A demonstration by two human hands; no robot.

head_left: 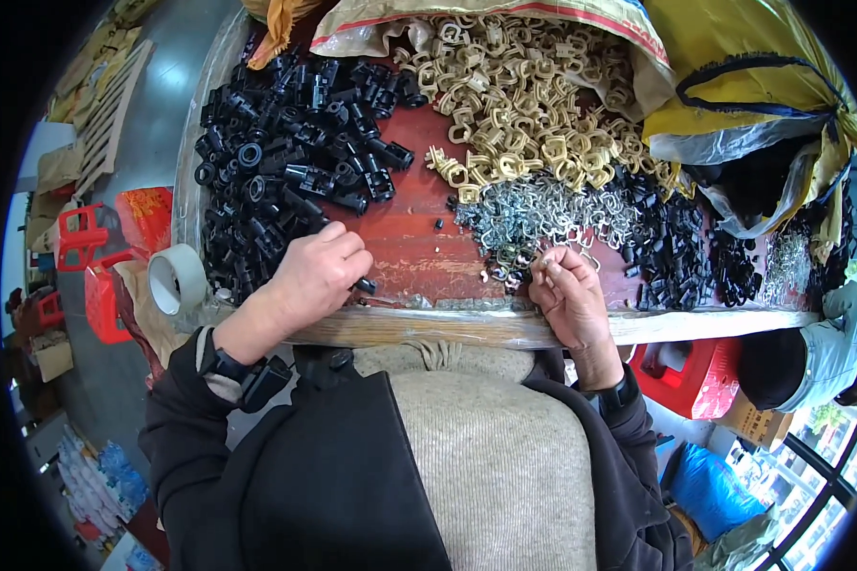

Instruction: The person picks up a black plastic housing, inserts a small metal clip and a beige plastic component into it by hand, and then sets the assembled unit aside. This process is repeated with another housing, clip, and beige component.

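Tape roll (175, 278), red plastic stools (84, 235), yellow sack (752, 71)

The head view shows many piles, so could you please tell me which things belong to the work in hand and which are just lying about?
In hand:
- left hand, on the black plastic parts
- right hand, picking at the silver metal clips
- tan plastic pieces, piled beside them

Lying about:
- tape roll
- red stools
- yellow sack

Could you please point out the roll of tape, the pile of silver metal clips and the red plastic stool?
Roll of tape (175, 278): head view, on its white outer band.
Silver metal clips (533, 217): head view, middle of the pile.
Red plastic stool (697, 376): head view, on its top.
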